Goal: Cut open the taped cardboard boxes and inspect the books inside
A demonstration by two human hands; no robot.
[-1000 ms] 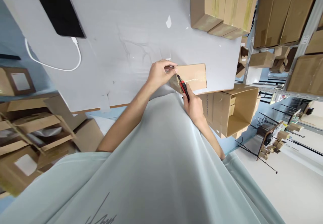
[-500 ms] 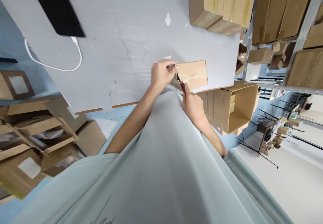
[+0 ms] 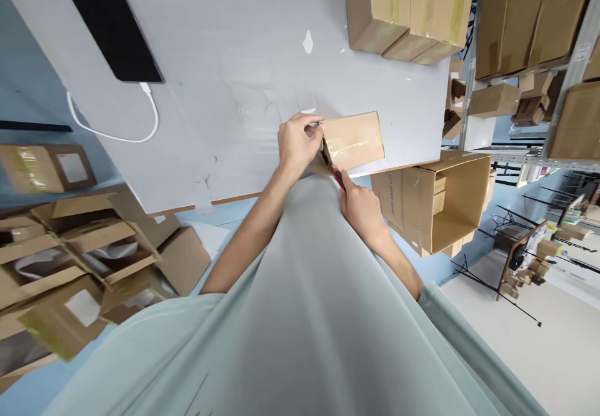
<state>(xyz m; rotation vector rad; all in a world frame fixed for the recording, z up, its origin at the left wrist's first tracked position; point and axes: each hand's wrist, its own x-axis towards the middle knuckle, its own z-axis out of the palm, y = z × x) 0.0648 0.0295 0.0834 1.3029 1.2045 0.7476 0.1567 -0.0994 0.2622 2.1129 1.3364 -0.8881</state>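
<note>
A small cardboard box [image 3: 356, 136] with shiny clear tape lies on the grey table near its front edge. My left hand [image 3: 299, 141] is closed in a pinch at the box's far left corner, holding its edge. Wrapped round a red-and-black utility knife [image 3: 338, 176], my right hand [image 3: 363, 208] is at the box's near left corner. The knife's front end points along the left end of the box, where a dark gap shows. Its blade tip is too small to make out.
Taped cartons [image 3: 403, 16] stand at the table's back right. A black phone [image 3: 115, 32] with a white cable [image 3: 117, 140] lies at the left. An open carton [image 3: 412, 203] is beside the table's right front, and opened boxes [image 3: 84, 260] are at lower left. Shelving [image 3: 557, 91] holds more boxes.
The knife and my right hand have drawn slightly toward me along the box's left end, and the gap there shows more. My left hand keeps its pinch. The whole view has shifted a little.
</note>
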